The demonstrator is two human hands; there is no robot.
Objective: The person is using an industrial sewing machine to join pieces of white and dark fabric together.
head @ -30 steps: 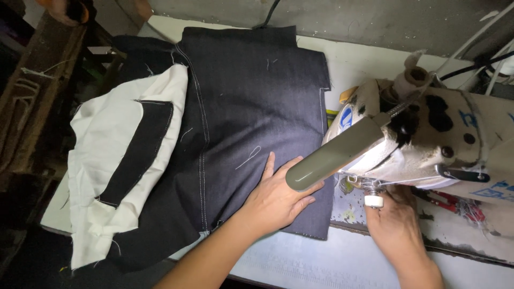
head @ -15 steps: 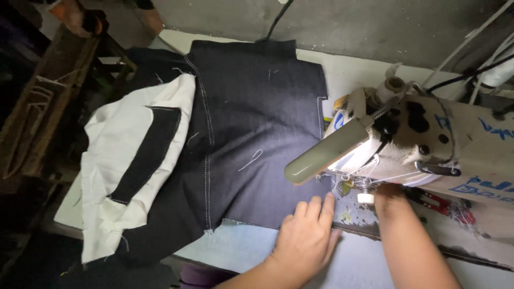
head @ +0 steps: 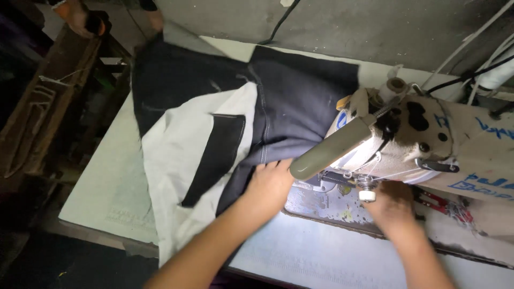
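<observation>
1. At the far left of the frame, dark wooden framing [head: 37, 107] stands beside the pale tabletop [head: 107, 187]; its bare corner fills the lower left.
2. Left of centre, the dark denim garment [head: 300, 101] lies flat on the tabletop. It runs from the upper left of the frame toward the centre, its long axis roughly across the picture, with a white pocket lining [head: 176, 176] folded over its lower left part and a dark facing strip [head: 217, 155] stitched onto that lining.
3. At centre, your left hand [head: 270, 184] presses flat on the denim's lower edge, fingers spread and pointing up and left: an open grip, holding nothing, just pinning the cloth. The bulk of the garment lies up and left of this hand, which is the nearer of your two.
4. Right of centre, the cream sewing machine [head: 428, 139] overhangs its metal bed [head: 321, 200].
5. Your right hand [head: 393, 206] sits under the machine head, just beside the needle area; you cannot tell how its grip stands.
</observation>
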